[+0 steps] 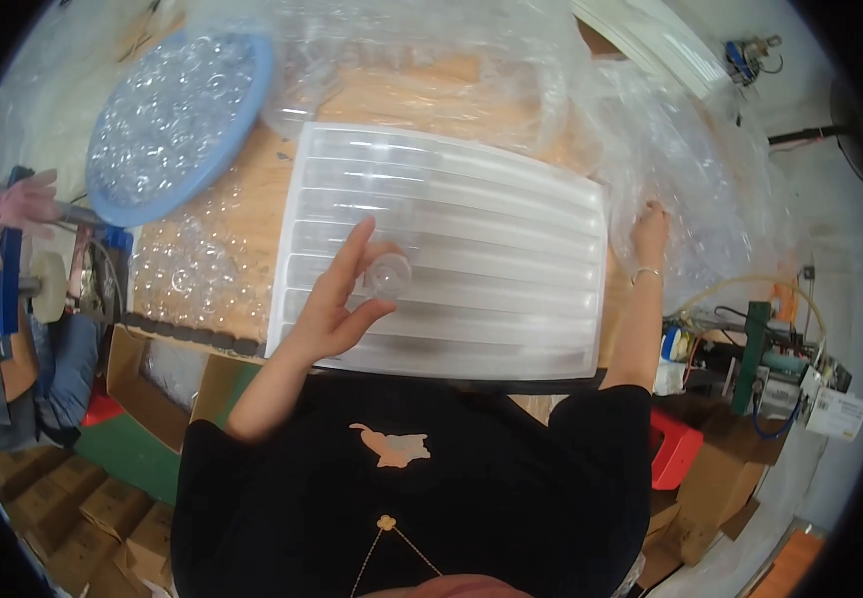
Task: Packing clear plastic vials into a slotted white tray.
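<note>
In front of me lies a white ribbed tray [496, 261] with long parallel channels. My left hand [337, 299] is over its left half, thumb and fingers curved around a small clear round plastic piece [388, 276]. Past the tray's right edge, my right hand [651, 237] rests at a heap of clear plastic film [696, 189]. Its fingers are bent together; whatever they pinch is too small to make out. Clear film lies over the tray's upper left part.
A blue round basin [258, 90] full of clear round pieces stands at the far left, with loose ones [187, 284] below it on the wooden table [392, 90]. Machines flank the table. A cardboard box [138, 394] stands near left. Another person's blue-trousered leg [68, 374] shows at left.
</note>
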Tool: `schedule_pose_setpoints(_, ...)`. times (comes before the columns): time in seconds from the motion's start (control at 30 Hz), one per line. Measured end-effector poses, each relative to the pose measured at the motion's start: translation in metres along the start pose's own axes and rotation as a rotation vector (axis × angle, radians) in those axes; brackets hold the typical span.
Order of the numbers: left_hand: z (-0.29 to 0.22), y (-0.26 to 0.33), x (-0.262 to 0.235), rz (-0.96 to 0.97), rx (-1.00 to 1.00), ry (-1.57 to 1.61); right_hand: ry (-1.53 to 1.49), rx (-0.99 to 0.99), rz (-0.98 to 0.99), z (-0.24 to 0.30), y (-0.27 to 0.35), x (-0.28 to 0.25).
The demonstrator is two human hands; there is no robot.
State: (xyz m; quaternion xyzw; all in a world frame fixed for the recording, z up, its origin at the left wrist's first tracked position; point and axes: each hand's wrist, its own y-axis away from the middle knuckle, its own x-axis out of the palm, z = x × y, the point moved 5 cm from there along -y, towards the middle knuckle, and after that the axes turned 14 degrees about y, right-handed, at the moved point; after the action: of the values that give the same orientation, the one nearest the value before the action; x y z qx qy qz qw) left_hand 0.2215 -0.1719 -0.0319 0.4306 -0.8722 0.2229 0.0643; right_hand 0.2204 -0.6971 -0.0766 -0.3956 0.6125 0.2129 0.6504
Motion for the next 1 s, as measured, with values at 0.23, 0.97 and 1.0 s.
schedule_pose_setpoints(0.23,0.002,0.009,-0.020,-0.085,-0.121,-0.052,0.110,0.074,0.033,0.008,0.000,-0.031)
schedule_pose_setpoints(0.97,-0.007,0.014,-0.016,0.029,-0.332,0.055,-0.601,-1.464,0.191,0.301,0.218,-0.175)
schedule_pose_setpoints(1.0,-0.008,0.014,-0.019,0.023,-0.330,0.056,-0.650,-1.577,-0.002,0.300,0.221,-0.186)
